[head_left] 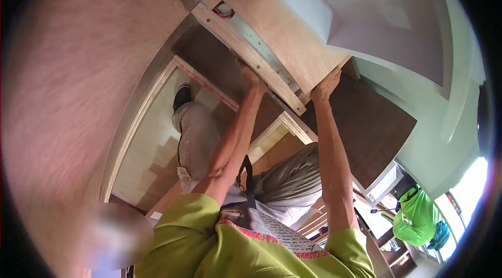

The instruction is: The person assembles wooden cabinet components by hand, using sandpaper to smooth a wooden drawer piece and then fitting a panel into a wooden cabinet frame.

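Observation:
A light plywood panel [285, 24] slants across the upper middle, with a wooden batten [240, 50] along its near edge. Between the two runs a narrow pale gap, and red and dark wires [224, 11] show in a cut-out at its far left end. My left hand [252, 76] is closed at the batten's near side, its fingertips partly hidden under the wood. At the panel's right corner, my right hand [327, 85] grips the edge with fingers wrapped over it.
Dark brown panels [366, 121] lie below and right of my hands. Light wooden frame pieces [137, 121] surround my legs. A pale cabinet-like structure [387, 22] overhangs the upper right. Another person in a bright green top [418, 218] is at the far right, near a window.

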Demonstrator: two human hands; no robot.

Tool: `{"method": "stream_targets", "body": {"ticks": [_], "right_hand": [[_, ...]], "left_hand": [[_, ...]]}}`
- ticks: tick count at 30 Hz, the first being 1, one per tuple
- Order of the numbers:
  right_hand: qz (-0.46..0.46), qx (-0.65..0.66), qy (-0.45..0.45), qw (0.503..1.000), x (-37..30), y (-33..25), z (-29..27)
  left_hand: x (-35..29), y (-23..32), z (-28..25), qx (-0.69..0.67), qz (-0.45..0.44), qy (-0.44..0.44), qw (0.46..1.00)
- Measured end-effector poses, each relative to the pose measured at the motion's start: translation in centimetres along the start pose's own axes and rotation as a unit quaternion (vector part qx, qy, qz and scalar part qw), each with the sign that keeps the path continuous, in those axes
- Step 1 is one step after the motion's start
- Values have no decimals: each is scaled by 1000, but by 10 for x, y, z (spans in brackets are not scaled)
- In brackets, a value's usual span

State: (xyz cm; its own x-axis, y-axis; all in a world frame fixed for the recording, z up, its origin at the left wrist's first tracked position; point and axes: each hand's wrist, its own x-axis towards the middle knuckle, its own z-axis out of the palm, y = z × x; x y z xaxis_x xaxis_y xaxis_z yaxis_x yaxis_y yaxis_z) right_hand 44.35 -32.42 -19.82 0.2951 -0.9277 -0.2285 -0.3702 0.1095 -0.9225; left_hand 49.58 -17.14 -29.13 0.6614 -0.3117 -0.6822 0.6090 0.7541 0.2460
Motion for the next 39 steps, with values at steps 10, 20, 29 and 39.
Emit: {"method": "stream_targets", "body": {"ticks": [10, 20, 29, 39], "right_hand": [[37, 3, -5, 999, -10, -20, 10], [24, -39, 8, 999, 1, 0, 3], [4, -91, 49, 995, -1, -2, 0], [-12, -132, 42, 990, -6, -4, 0]], "left_hand": [[-12, -28, -8, 24, 47, -28, 998], [-60, -46, 30, -23, 86, 82, 993], [-99, -44, 41, 60, 122, 18, 991], [-124, 6, 95, 396, 325, 71, 856]]}}
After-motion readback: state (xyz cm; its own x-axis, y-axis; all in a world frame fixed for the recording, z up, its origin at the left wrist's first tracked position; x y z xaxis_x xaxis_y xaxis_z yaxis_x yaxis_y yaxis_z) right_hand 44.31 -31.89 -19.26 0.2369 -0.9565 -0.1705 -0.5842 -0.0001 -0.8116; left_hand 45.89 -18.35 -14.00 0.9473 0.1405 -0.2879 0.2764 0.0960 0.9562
